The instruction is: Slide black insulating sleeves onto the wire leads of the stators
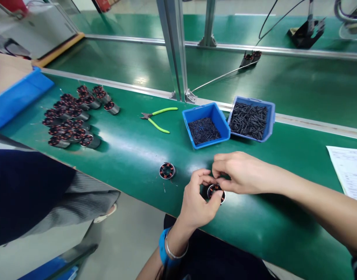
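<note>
A motor stator [215, 189] with copper windings in a metal ring stands on the green bench near its front edge. My left hand [199, 200] curls around it, thumb on the near side and fingers on the far side. Above its far rim my right hand [235, 173] is closed in a pinch, and whatever its fingertips hold is too small or hidden to make out. Another stator [167, 170] stands apart to the left, with thin wire ends beside it. Beyond my hands are a blue bin [206, 108] of fine black pieces and a bluish bin [270, 120] of larger black sleeves.
Cutting pliers [159, 119] with green handles lie behind the lone stator. Many stators [72, 116] cluster at the left, near a blue tray [21, 99]. A metal post [174, 50] rises behind the bench. Paper [349, 171] lies at right; a person [29, 194] is at left.
</note>
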Action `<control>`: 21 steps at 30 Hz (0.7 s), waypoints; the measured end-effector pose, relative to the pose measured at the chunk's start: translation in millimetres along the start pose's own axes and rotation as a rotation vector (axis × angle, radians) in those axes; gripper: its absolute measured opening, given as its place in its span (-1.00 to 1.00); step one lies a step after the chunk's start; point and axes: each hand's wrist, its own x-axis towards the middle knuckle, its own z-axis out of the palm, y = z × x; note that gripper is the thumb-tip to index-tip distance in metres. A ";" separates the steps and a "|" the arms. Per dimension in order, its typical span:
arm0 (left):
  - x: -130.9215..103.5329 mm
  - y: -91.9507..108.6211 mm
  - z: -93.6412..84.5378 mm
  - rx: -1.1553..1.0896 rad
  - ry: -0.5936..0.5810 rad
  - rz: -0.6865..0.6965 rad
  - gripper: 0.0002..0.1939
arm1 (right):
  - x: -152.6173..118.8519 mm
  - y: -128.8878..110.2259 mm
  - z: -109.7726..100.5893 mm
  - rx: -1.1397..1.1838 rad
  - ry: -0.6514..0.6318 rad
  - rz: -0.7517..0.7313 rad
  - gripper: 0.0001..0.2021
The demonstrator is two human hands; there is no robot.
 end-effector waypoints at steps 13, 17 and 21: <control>-3.7 -5.3 0.1 -0.013 -0.013 -0.039 -0.54 | -5.2 4.2 11.3 0.255 0.092 -0.053 -0.88; -0.3 -5.3 0.8 -0.019 0.020 -0.043 -0.53 | -7.7 8.5 18.7 0.294 0.114 -0.035 -0.91; -1.1 -10.2 -0.1 0.002 0.019 -0.063 -0.53 | -9.4 -2.3 5.5 0.015 0.112 0.000 -0.92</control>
